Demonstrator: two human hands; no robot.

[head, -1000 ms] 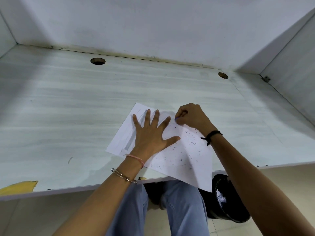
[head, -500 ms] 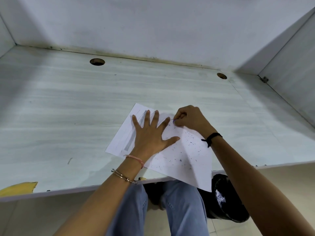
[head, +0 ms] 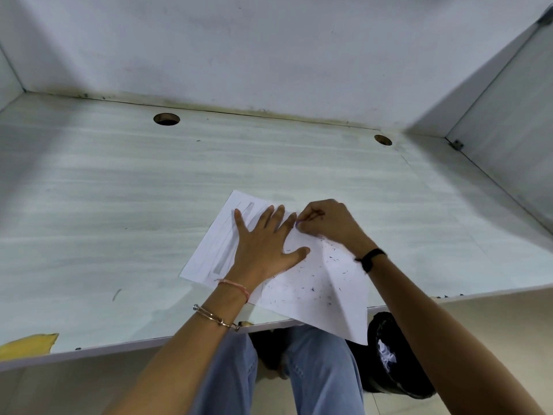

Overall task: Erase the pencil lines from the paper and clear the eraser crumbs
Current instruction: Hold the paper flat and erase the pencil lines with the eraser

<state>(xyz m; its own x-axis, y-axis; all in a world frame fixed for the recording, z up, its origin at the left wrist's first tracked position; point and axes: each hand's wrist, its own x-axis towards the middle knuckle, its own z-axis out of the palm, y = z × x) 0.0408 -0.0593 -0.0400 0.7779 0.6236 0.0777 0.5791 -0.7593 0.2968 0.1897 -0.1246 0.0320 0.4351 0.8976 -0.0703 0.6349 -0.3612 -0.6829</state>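
Observation:
A white sheet of paper (head: 317,298) lies on the pale desk (head: 119,205), its near corner hanging over the front edge. Grey pencil bands (head: 223,253) run along its left part. Dark eraser crumbs (head: 323,277) are scattered over its right half. My left hand (head: 263,247) lies flat on the sheet with fingers spread, pressing it down. My right hand (head: 326,220) is curled at the sheet's far edge and pinches a small eraser (head: 298,223), of which only a purplish tip shows at the fingertips against the paper.
Two round cable holes (head: 166,119) (head: 382,139) sit near the desk's back wall. A side panel rises on the right. A yellow scrap (head: 28,344) lies at the front left edge. A black bin (head: 392,357) stands on the floor under the desk's right side, beside my knees.
My right hand has shifted slightly left and nearer my left fingertips, rubbing at the paper's far edge. My left hand stays pressed flat on the sheet.

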